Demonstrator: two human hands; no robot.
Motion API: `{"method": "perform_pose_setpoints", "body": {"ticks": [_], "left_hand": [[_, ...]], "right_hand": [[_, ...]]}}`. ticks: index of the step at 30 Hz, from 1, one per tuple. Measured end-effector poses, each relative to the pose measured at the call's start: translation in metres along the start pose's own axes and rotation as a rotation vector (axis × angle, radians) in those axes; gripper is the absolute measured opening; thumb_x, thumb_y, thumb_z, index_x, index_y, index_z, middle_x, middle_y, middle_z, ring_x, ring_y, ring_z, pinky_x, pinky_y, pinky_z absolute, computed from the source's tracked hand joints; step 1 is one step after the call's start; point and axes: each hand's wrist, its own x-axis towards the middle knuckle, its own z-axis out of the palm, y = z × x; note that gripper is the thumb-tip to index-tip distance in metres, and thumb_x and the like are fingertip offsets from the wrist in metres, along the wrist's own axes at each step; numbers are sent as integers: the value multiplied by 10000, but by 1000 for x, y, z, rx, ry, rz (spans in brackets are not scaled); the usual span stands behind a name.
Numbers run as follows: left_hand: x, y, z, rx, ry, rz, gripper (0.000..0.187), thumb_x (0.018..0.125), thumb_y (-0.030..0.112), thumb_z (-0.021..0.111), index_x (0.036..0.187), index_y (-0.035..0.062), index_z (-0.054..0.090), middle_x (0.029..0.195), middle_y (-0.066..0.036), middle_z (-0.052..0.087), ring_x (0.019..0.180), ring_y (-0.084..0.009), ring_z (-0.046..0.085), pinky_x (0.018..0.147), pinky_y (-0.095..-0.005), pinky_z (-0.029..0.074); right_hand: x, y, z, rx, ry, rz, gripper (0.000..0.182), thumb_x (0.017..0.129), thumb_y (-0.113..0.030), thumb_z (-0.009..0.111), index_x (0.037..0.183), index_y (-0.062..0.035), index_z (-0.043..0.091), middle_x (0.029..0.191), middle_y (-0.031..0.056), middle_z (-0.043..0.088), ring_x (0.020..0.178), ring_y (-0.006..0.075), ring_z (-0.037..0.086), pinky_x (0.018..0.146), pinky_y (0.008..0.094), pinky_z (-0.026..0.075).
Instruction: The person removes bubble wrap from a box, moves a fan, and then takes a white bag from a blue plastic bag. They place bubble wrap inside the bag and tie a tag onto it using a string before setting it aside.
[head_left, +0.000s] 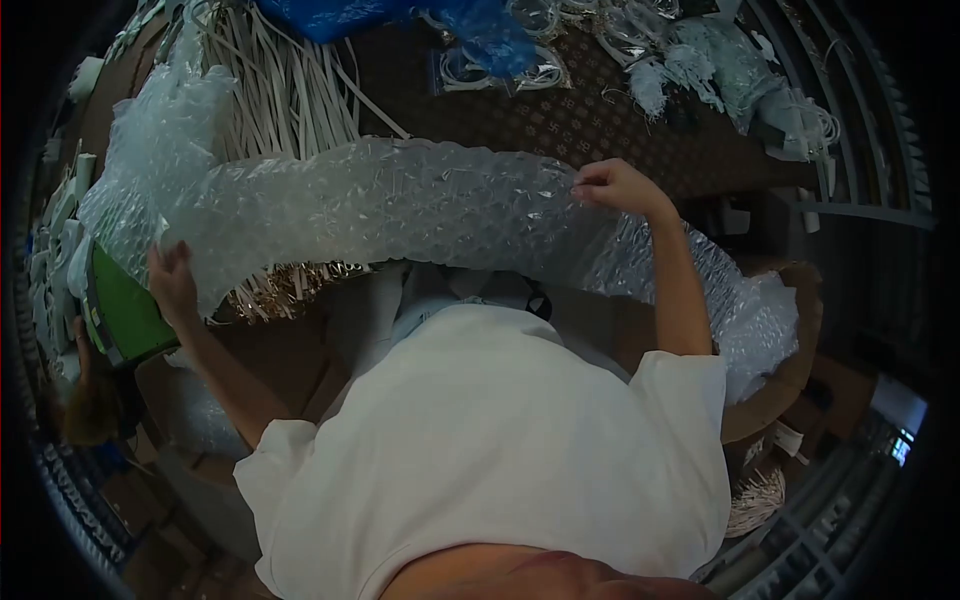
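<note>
A long sheet of clear bubble wrap (pixel 400 205) stretches across the table edge in front of my body. My right hand (pixel 622 188) pinches its upper edge on the right, with the fingers bent together. At the left end, my left hand (pixel 172 282) is slightly blurred, its fingers raised and apart, right at the bubble wrap. More of the plastic bunches up beyond that hand. On the right, the strip runs down under my right forearm into a cardboard box (pixel 812 320).
A bundle of pale flat cables (pixel 285 90) lies on the brown patterned table (pixel 560 130). Blue plastic (pixel 340 15) and bagged white cables (pixel 500 70) are farther back. A green bin (pixel 125 310) stands at left. Another person's hand (pixel 82 350) shows at far left.
</note>
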Motion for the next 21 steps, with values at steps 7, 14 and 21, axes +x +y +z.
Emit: {"method": "perform_pose_setpoints", "body": {"ticks": [7,14,21], "left_hand": [[-150,221,259,427,-286,912,592,775,238,629,1273,29,386,1216,-163,439,1168,-331,386,963,-388,329],[-184,237,336,104,-1006,777,98,791,101,573,801,4,573,743,-115,560,654,-291,550,554,-356,438],[-113,189,187,420,-440,385,76,814,18,542,742,-8,549,603,-44,486,600,-93,468,567,-251,405]], "right_hand": [[-53,-16,-7,-63,22,-324,127,829,-143,585,812,-19,607,627,-1,540,557,74,468,528,237,401],[-123,-18,4,-672,470,-672,174,803,-131,600,672,-20,573,590,91,489,492,165,470,474,292,394],[-228,78,-84,-543,1115,-245,182,827,-174,561,697,-53,600,630,95,567,569,257,570,501,336,450]]}}
